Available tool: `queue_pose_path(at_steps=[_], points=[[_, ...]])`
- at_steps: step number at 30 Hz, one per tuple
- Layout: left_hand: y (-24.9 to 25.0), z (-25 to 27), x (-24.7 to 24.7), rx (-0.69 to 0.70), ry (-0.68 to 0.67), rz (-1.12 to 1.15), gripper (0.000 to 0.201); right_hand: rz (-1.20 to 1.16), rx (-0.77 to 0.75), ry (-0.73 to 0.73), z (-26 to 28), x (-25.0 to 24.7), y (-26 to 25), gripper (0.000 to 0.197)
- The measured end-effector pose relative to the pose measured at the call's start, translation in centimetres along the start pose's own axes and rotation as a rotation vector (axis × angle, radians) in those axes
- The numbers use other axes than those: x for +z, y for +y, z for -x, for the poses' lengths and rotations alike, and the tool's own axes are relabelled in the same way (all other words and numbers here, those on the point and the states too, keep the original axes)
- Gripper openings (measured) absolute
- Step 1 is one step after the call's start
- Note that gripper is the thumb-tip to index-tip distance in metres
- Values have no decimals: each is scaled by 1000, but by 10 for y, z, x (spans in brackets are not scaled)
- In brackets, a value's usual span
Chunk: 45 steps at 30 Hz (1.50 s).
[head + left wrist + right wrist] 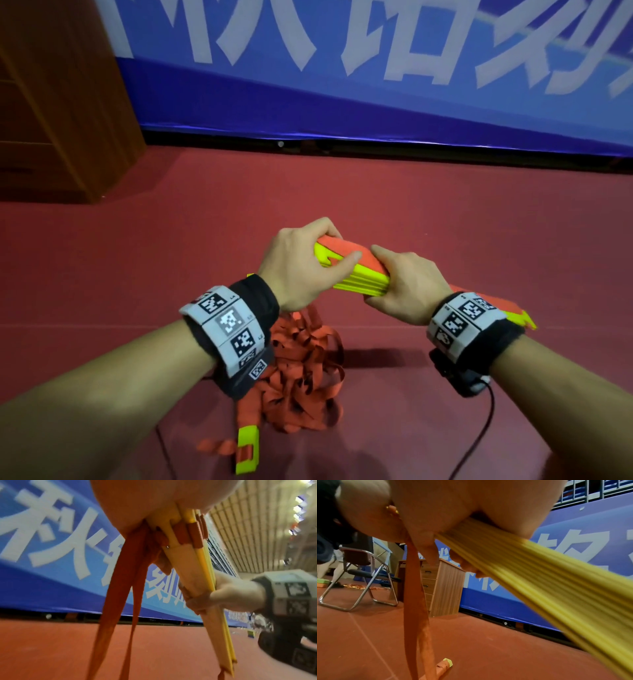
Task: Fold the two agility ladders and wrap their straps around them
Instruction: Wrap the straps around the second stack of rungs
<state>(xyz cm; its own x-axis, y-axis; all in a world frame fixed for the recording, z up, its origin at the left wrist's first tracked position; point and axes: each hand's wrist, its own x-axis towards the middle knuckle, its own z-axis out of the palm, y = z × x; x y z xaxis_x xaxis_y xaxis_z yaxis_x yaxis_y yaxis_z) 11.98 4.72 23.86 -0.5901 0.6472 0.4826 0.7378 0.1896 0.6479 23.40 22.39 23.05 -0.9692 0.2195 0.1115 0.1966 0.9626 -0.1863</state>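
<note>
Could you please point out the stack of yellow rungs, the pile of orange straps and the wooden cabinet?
stack of yellow rungs (363,284): head view, yellow side edges.
pile of orange straps (301,377): head view, middle of tangle.
wooden cabinet (443,588): right wrist view, side panel.

Black wristbands (255,294) carrying grey square-coded marker blocks (227,323).

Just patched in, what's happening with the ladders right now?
A person holds a stack of yellow ladder rungs above the red floor, both hands gripping it: the left hand at one end, the right hand nearer the middle. Orange straps hang loose beneath in a tangled pile, not yet wrapped. A second, strap-wrapped bundle lies on the floor nearby.
</note>
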Motion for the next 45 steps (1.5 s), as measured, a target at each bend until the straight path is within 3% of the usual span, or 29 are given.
queue_pose_path(at_steps=[5,9,14,19,23,26,33,35,39,41,45], points=[[7,12,3,14,-56,166,40,18,-42,-40,1,-2,6,38],[14,9,5,46,94,250,28,-108,-124,-15,4,1,3,36],[7,3,4,35,109,270,18,-168,-167,-7,6,12,-4,45],[8,-3,-1,97,44,193,23,-254,-118,-15,7,13,-6,50],[-6,-19,-19,3,-35,-31,40,-161,-48,-85,5,12,-4,53],[-14,-19,-22,-6,-106,-241,31,12,-22,-152,6,9,-1,65],[-16,-23,-23,-56,-156,-345,46,219,42,-133,6,-14,18,47],[-13,-25,-21,-135,-170,-315,51,281,63,-116,5,-15,24,47],[-15,-34,-16,-266,-86,82,40,341,3,-150,11,3,24,42],[-16,-35,-15,-270,-133,192,35,338,-29,-171,15,13,21,41],[-17,-29,-18,-297,-273,19,42,273,48,-139,17,6,28,51]])
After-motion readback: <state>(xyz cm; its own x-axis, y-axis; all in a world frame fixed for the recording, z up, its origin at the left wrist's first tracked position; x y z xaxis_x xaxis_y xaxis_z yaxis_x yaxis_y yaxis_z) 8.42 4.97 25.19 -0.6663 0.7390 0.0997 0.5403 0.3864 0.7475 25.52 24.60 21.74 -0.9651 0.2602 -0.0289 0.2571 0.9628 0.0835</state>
